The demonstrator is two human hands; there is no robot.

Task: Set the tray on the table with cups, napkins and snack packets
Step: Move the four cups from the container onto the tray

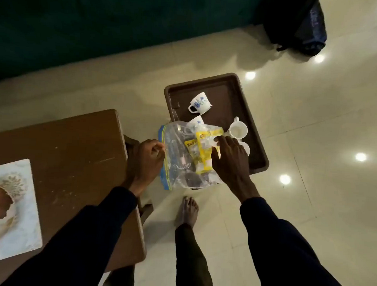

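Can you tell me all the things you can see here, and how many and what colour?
tray: one, brown, on the floor right of the table
cups: four at least, white, in the tray; one with blue flowers lies tipped, another flowered one is half hidden by the bag, one plain, one mostly behind the right hand
bag: one, clear plastic with a blue zip edge, held over the near end of the tray
snack packets: two at least, yellow, inside the bag
table: one, brown wood, left
mat: one, white patterned, on the table
dark bag: one, black, on the floor, top right
floor: cream tiles
foot: one, bare
left hand: pinching the bag's zip edge
right hand: on the bag
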